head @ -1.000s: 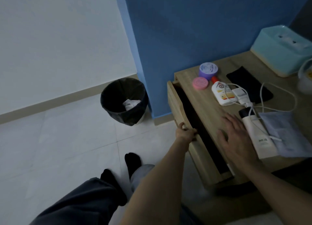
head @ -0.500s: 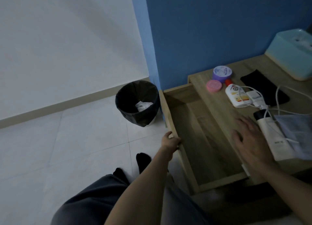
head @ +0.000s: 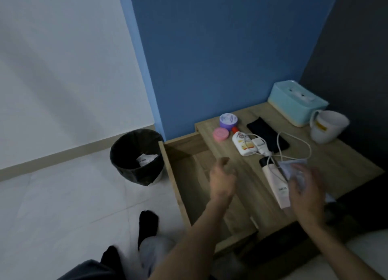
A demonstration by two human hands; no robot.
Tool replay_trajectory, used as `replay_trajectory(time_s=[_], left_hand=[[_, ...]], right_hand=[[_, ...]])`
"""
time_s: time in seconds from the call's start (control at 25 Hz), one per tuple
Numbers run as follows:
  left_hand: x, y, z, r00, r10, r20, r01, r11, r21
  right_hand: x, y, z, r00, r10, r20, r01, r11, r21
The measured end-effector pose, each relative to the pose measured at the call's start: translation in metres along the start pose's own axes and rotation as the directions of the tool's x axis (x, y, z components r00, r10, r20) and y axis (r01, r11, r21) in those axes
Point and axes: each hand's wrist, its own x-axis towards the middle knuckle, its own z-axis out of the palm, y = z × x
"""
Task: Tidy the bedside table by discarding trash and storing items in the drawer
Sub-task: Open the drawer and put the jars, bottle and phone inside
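Right hand (head: 304,187) grip: fingers curled round blue-grey cloth (head: 289,167), at near right part of counter (head: 336,153), touching white tube (head: 277,187). Left hand (head: 222,181) grip: fingers loosely curled, nothing inside, above open drawer (head: 184,174). Purple jar (head: 228,120), pink jar (head: 220,133), charger (head: 260,145) lie at far side of counter. Bin (head: 136,155) with black bag on floor, left of drawer.

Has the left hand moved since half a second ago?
Yes. The left hand has let go of the drawer front and moved right from it, toward the tabletop.
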Motion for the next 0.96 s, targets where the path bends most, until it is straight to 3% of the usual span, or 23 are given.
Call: replay_trajectory(time_s=[0.12, 0.24, 0.32, 0.44, 0.6, 0.72, 0.84, 0.96], left_hand=[[-0.018, 0.013, 0.058, 0.984, -0.036, 0.173, 0.018, 0.994, 0.106], [-0.03, 0.015, 0.102, 0.948, -0.177, 0.264, 0.149, 0.981, 0.124], [-0.033, 0.018, 0.12, 0.942, -0.233, 0.243, 0.204, 0.969, 0.14], [-0.03, 0.02, 0.136, 0.948, -0.287, 0.137, 0.263, 0.95, 0.166], [-0.023, 0.014, 0.144, 0.926, -0.357, 0.126, 0.347, 0.933, 0.09], [-0.018, 0.017, 0.142, 0.879, -0.45, 0.159, 0.458, 0.889, -0.018], [-0.01, 0.015, 0.137, 0.884, -0.445, 0.143, 0.45, 0.893, 0.002], [-0.007, 0.014, 0.134, 0.885, -0.442, 0.147, 0.445, 0.896, 0.019]], right_hand=[[0.013, 0.032, -0.035, 0.956, 0.288, 0.052, -0.268, 0.934, -0.236], [0.021, 0.058, -0.046, 0.871, 0.472, 0.137, -0.38, 0.823, -0.422], [0.025, 0.068, -0.041, 0.804, 0.546, 0.235, -0.42, 0.802, -0.425], [0.027, 0.071, -0.029, 0.762, 0.56, 0.325, -0.436, 0.814, -0.383], [0.026, 0.066, -0.02, 0.838, 0.484, 0.254, -0.347, 0.83, -0.437], [0.029, 0.061, -0.017, 0.845, 0.463, 0.267, -0.294, 0.82, -0.491], [0.03, 0.054, -0.018, 0.778, 0.557, 0.291, -0.391, 0.792, -0.47], [0.033, 0.055, -0.02, 0.689, 0.638, 0.344, -0.57, 0.77, -0.286]])
